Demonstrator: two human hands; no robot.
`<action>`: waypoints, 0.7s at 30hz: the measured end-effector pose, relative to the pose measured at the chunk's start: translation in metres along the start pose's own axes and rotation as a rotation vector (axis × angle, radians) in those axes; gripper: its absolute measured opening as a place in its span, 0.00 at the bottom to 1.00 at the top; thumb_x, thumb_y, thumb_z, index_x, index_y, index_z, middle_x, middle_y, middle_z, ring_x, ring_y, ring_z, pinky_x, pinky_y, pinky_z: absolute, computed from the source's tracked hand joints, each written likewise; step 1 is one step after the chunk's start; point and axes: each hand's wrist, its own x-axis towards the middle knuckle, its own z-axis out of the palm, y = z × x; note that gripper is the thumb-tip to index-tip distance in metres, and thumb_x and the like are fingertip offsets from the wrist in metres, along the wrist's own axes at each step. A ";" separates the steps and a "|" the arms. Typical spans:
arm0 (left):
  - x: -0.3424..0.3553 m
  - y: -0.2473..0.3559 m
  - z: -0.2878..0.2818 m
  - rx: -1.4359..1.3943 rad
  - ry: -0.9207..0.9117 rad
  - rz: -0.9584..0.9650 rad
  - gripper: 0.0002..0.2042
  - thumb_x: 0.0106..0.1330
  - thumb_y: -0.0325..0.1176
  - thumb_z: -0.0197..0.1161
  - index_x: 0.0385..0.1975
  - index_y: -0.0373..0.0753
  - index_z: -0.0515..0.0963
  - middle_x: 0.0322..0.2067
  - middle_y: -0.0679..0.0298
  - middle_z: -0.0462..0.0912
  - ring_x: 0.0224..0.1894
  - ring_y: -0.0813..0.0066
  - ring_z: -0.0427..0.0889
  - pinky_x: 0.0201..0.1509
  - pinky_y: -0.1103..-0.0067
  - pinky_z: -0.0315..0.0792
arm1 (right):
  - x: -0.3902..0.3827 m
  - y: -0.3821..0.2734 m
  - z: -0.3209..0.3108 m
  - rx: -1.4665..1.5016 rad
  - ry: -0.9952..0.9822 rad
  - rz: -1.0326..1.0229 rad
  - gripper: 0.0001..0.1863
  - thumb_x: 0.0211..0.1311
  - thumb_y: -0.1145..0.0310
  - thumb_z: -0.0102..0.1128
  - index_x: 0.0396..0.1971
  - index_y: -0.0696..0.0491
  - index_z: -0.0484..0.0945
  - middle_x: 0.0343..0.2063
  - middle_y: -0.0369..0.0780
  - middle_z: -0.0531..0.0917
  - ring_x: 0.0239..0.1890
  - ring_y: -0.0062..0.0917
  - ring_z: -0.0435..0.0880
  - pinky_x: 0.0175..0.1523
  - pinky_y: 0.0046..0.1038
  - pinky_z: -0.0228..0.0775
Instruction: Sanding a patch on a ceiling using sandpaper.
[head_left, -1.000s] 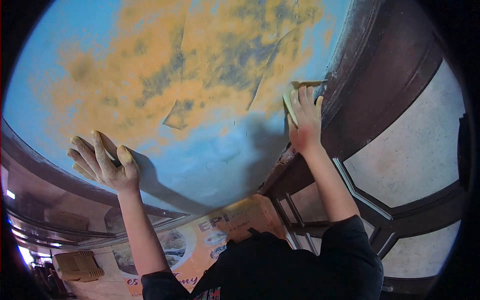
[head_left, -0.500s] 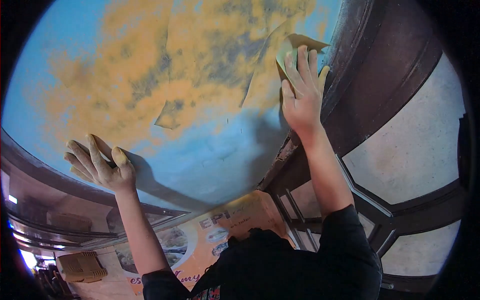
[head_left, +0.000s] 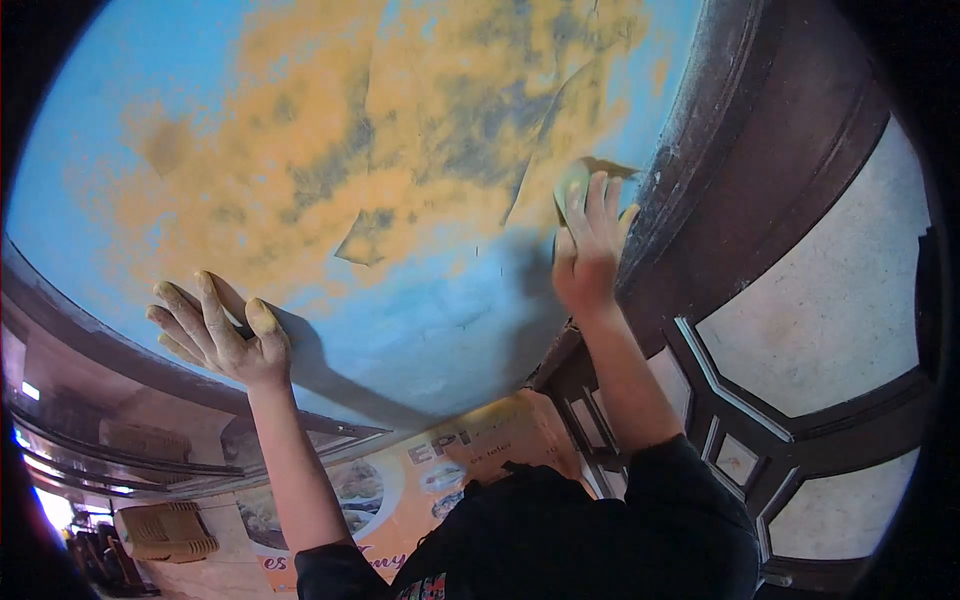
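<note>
A big panel, light blue with rubbed orange and dark grey patches, fills the upper middle. Near its right edge, my right hand lies with outstretched fingers over a sheet of sandpaper, pressing it to the surface. One corner of the sheet sticks out past the fingertips. At the panel's lower left, my left hand holds nothing; its fingers are spread and dusted yellowish, and it rests on or close to the surface.
Dark brown trim borders the panel on the right. Beyond it stands a dark frame with pale panes. An orange printed banner is below, and a tan slatted box sits at the lower left.
My right hand has slid down the panel toward me with the sandpaper. The left hand keeps its spread pose and appears slightly further right, as the whole view has shifted.
</note>
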 end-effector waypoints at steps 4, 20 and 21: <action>0.000 0.002 0.000 0.027 -0.017 0.021 0.27 0.69 0.53 0.49 0.61 0.43 0.71 0.69 0.56 0.57 0.73 0.56 0.47 0.73 0.60 0.36 | 0.017 -0.002 0.002 0.133 0.123 -0.015 0.27 0.59 0.67 0.52 0.61 0.50 0.69 0.68 0.51 0.57 0.70 0.54 0.48 0.67 0.63 0.30; -0.001 -0.002 -0.001 0.018 -0.001 0.020 0.28 0.68 0.54 0.50 0.60 0.42 0.71 0.68 0.55 0.57 0.73 0.56 0.47 0.72 0.59 0.36 | 0.015 -0.026 0.006 0.195 0.096 0.002 0.27 0.60 0.67 0.49 0.62 0.46 0.68 0.69 0.51 0.55 0.70 0.61 0.41 0.64 0.68 0.24; -0.001 -0.001 0.000 0.011 0.001 0.020 0.28 0.68 0.54 0.50 0.60 0.42 0.71 0.68 0.55 0.57 0.73 0.56 0.47 0.72 0.59 0.36 | 0.003 -0.020 0.010 0.187 0.099 0.004 0.27 0.60 0.67 0.49 0.62 0.46 0.68 0.69 0.51 0.55 0.70 0.61 0.41 0.64 0.68 0.24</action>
